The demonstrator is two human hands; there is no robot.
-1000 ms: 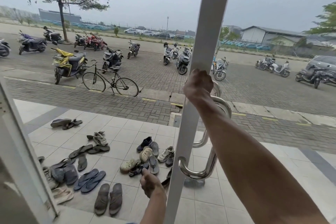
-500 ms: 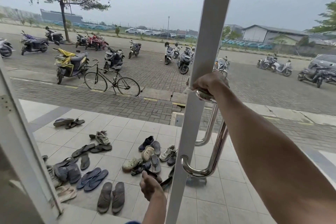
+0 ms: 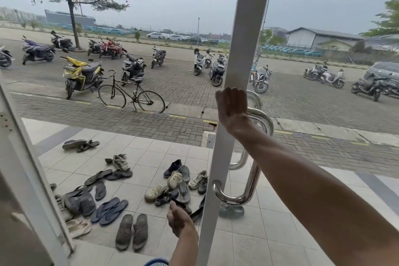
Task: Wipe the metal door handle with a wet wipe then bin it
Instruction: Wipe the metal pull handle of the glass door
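Note:
A curved polished metal door handle [image 3: 251, 179] is fixed to the white frame [image 3: 224, 149] of a glass door. My right hand [image 3: 232, 104] is a closed fist at the handle's upper end, pressed against the frame where the bar meets it. The wet wipe is hidden inside that fist. My left hand [image 3: 179, 219] hangs low, left of the door's edge, fingers curled with nothing visible in them. A second handle shows through the glass on the door's far side.
Several sandals and shoes [image 3: 112, 207] lie scattered on the tiled porch outside. A bicycle [image 3: 131, 95] and parked scooters [image 3: 81, 74] stand on the paving beyond. Another white door frame [image 3: 28, 168] slants at the left. A blue meshed rim [image 3: 156, 262] shows at the bottom edge.
My right hand slid right onto the handle's top bend, a white bit of wipe showing under it, then came back left to the frame. My left hand stayed low.

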